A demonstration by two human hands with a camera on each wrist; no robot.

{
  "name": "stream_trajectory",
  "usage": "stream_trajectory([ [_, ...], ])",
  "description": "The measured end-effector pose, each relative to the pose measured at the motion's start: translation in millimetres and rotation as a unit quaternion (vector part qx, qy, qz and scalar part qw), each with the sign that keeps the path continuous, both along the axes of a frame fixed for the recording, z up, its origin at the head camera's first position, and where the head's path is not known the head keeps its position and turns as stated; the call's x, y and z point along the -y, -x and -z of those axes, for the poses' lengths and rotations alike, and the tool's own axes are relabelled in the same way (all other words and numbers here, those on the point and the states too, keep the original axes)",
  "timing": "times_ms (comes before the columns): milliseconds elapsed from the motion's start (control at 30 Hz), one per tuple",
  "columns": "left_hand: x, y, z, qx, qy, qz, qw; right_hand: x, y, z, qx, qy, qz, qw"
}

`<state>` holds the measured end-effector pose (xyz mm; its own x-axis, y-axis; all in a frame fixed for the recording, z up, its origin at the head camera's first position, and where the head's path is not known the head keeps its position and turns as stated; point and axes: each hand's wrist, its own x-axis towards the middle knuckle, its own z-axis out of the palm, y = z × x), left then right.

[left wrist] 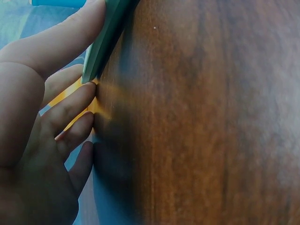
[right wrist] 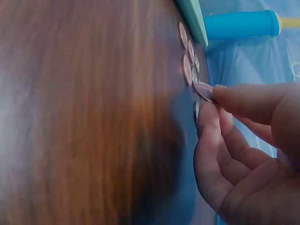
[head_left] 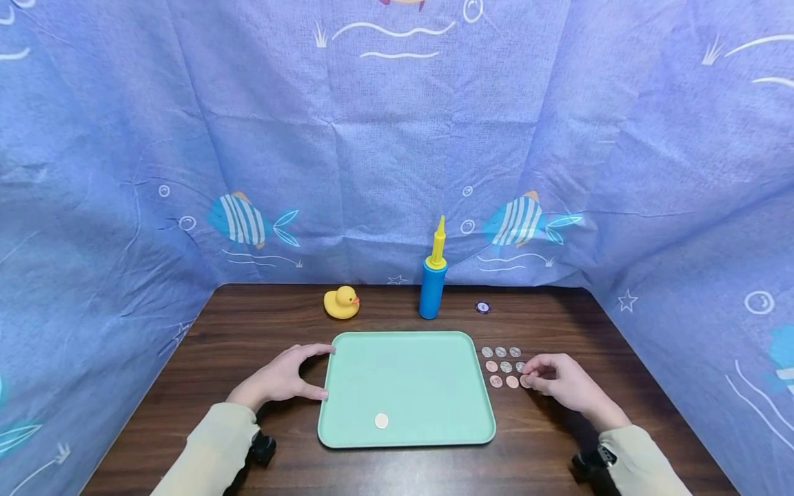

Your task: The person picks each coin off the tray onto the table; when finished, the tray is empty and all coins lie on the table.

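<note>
A mint-green tray (head_left: 347, 358) lies in the middle of the dark wooden table, with one pale coin (head_left: 381, 421) on it near the front. My left hand (head_left: 310, 372) rests open against the tray's left edge (left wrist: 101, 47), thumb along the rim and fingers (left wrist: 75, 105) touching the table. Right of the tray, several coins (head_left: 501, 365) lie in rows. My right hand (head_left: 532, 379) pinches the copper coin (right wrist: 204, 91) at the near right corner of the group between thumb and fingertip (right wrist: 206, 115), tilting it off the wood.
A yellow rubber duck (head_left: 341, 303), a blue pump with a yellow nozzle (head_left: 432, 279) and a small dark chip (head_left: 482, 307) stand at the table's back. Blue fish-print cloth walls the table on three sides.
</note>
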<state>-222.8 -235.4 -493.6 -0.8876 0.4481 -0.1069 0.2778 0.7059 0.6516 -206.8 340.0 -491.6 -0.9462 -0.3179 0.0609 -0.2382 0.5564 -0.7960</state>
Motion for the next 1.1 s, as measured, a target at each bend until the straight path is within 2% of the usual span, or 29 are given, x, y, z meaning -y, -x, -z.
stream_trajectory([
  [167, 0.8, -0.5, -0.7, 0.005, -0.001, -0.002, 1.0000, -3.3, 0.9, 2.1, -0.021, -0.038, 0.005, 0.999],
  [367, 1.7, -0.7, -0.4, 0.009, 0.000, -0.005, 0.9999, -1.7, 1.7, 2.6, -0.066, -0.108, 0.028, 0.992],
  [767, 1.2, 1.9, 2.0, 0.013, -0.006, -0.013, 0.9998, -1.5, 3.2, 5.7, -0.064, -0.137, 0.046, 0.987],
  [1100, 0.2, 1.3, 0.8, 0.014, -0.009, -0.012, 0.9998, -2.7, 3.1, 5.8, -0.056, -0.138, 0.046, 0.988],
])
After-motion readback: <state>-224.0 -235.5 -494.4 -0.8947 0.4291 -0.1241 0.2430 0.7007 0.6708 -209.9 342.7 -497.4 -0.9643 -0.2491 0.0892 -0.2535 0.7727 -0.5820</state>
